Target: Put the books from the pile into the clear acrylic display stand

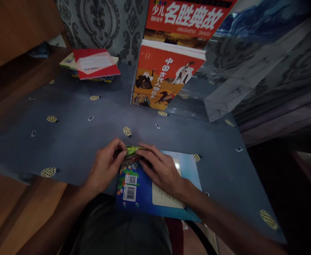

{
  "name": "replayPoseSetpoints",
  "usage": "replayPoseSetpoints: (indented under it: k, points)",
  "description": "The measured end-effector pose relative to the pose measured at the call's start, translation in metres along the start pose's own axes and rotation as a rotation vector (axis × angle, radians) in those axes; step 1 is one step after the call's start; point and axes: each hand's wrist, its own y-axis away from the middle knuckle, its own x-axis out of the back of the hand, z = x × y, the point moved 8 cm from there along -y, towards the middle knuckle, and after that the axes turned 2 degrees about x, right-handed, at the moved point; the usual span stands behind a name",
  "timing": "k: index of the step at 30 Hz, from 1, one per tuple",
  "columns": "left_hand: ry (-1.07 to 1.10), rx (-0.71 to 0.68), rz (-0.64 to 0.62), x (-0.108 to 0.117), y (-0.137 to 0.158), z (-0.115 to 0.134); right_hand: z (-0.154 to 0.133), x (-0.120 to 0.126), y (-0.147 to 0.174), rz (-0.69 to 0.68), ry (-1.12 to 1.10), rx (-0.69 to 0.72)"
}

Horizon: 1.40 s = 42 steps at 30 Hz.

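Observation:
A blue book (144, 202) lies in front of me at the near edge of the table, its barcode side facing up. At its far left corner a glossy green piece (131, 151) stands up curled; it looks like a bent part of the book's cover or pages. My left hand (106, 161) is closed, with thumb and index finger pinching the left end of this piece. Resting over the book, my right hand (159, 164) has its bent fingers on the piece's right end. The right palm hides part of the back cover.
A red-orange book (168, 76) stands upright ahead, before a taller red book (182, 21). Right of them is a clear plastic stand (224, 95). A pile of books (95, 65) lies at the back left. A patterned cloth (72, 141) covers the table.

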Motion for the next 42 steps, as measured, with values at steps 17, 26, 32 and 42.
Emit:
replayPoseSetpoints:
  k: [17, 26, 32, 42]
  points:
    - [-0.122, -0.016, 0.052, 0.006, 0.012, -0.012, -0.001, 0.003, -0.011, 0.003, -0.305, -0.058]
    - [-0.405, -0.02, -0.005, -0.006, -0.007, -0.009, -0.001, 0.002, -0.008, 0.026, -0.287, -0.05]
    - [-0.449, -0.012, -0.025, -0.008, -0.011, -0.009, -0.001, 0.002, -0.008, 0.023, -0.288, -0.046]
    - [-0.278, -0.031, -0.056, -0.005, -0.01, 0.005, 0.002, 0.003, -0.006, 0.039, -0.21, -0.071]
